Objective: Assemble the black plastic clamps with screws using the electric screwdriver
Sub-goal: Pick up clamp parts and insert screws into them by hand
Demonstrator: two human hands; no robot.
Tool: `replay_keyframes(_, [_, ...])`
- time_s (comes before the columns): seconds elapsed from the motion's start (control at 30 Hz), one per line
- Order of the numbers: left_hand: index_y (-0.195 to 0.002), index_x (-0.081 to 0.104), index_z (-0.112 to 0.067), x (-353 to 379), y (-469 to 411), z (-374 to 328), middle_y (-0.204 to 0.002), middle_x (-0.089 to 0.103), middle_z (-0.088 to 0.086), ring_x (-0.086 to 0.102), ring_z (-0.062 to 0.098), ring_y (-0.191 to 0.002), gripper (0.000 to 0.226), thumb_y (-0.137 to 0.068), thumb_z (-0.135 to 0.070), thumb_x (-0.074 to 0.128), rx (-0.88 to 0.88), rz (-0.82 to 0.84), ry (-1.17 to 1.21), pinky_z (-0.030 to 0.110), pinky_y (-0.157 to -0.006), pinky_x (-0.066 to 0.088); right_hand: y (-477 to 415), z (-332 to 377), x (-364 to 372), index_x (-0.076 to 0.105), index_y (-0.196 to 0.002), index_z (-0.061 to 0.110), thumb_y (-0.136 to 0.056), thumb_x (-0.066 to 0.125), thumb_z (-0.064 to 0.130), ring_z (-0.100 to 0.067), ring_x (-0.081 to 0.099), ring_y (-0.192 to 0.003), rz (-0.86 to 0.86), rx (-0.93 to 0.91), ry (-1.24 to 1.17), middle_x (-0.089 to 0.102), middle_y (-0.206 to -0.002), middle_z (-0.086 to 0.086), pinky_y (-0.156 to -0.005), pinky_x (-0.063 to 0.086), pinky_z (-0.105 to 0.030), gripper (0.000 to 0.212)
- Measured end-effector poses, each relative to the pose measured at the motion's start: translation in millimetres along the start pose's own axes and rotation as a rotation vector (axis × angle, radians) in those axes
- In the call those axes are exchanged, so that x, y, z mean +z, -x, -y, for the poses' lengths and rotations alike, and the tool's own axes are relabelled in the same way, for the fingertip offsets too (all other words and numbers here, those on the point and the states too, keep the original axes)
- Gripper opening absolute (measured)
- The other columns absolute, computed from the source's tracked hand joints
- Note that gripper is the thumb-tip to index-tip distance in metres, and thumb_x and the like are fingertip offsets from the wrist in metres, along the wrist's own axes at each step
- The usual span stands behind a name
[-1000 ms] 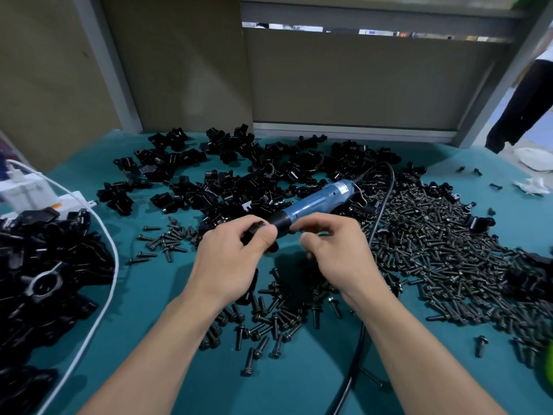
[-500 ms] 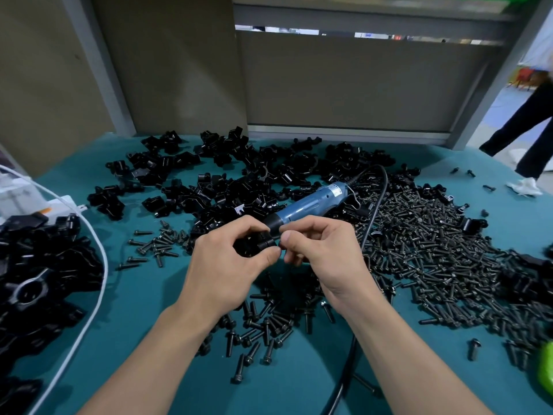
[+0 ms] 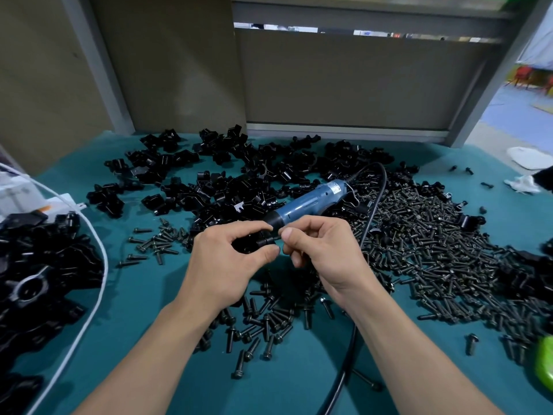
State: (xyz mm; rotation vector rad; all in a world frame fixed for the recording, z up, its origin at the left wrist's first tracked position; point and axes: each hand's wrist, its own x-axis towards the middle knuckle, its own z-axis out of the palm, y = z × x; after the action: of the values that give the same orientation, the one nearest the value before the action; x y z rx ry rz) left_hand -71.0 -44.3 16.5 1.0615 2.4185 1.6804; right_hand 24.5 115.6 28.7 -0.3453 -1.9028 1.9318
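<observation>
Teal tabletop [image 3: 143,298], black clamp [image 3: 253,243], screw [image 3: 271,240]

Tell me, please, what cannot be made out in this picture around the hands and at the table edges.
Head view, all:
- Small dark piece that the right hand pinches at the clamp held by the left hand: fingertips cover it, screw or not unclear.
- Screwdriver tip: hidden behind the hands.
- Green object: blurred, cut by the right edge.
- Black parts pile: cut by the left edge.
</observation>
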Motion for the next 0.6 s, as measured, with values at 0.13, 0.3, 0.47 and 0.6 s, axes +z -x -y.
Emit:
replay_keyframes(0.13, [-0.094,0.076,-0.053,-0.7,0.0,-1.7,-0.095,0.072,-0.037,0.068,-0.010,-0.091,0.033,-0.076,-0.030,0.091,0.022,0.008,0.008,0.003,-0.077,0.046,-0.8,-1.3,-2.5,0.078,-0.077,0.016,-0.092,0.075,0.006,-0.016,0.055,-0.050,0.031,-0.009,0.027,0.070,-0.067,-0.008,-0.053,0.048,-0.023,0.018])
replay_keyframes(0.3, [-0.090,0.072,-0.057,-0.1,0.3,-4.3,-0.094,0.067,-0.044,0.064,-0.015,-0.092,0.037,-0.077,-0.029,0.092,0.037,0.024,-0.014,-0.001,-0.077,0.043,-1.4,-2.5,-3.1,0.077,-0.079,0.013,-0.092,0.074,0.004,-0.017,0.055,-0.051,0.038,-0.007,0.038,0.070,-0.068,-0.008,-0.054,0.048,-0.025,0.016])
replay_keyframes(0.47, [-0.098,0.078,-0.048,-0.2,-0.2,-2.1,-0.098,0.068,-0.043,0.063,-0.017,-0.096,0.030,-0.076,-0.032,0.091,0.039,0.025,-0.010,-0.001,-0.079,0.041,-1.6,-2.9,-0.9,0.076,-0.078,0.013,-0.092,0.074,0.004,-0.016,0.054,-0.051,0.032,-0.002,0.021,0.069,-0.067,-0.008,-0.054,0.048,-0.026,0.017])
replay_keyframes(0.6, [-0.100,0.080,-0.043,1.4,1.4,-0.6,-0.100,0.072,-0.035,0.067,-0.011,-0.095,0.030,-0.077,-0.026,0.090,0.056,0.046,-0.003,0.003,-0.079,0.046,0.7,-1.8,3.1,0.075,-0.071,0.020,-0.093,0.077,0.019,-0.017,0.052,-0.049,-0.013,-0.016,0.208,0.065,-0.061,-0.014,-0.055,0.045,-0.030,0.022])
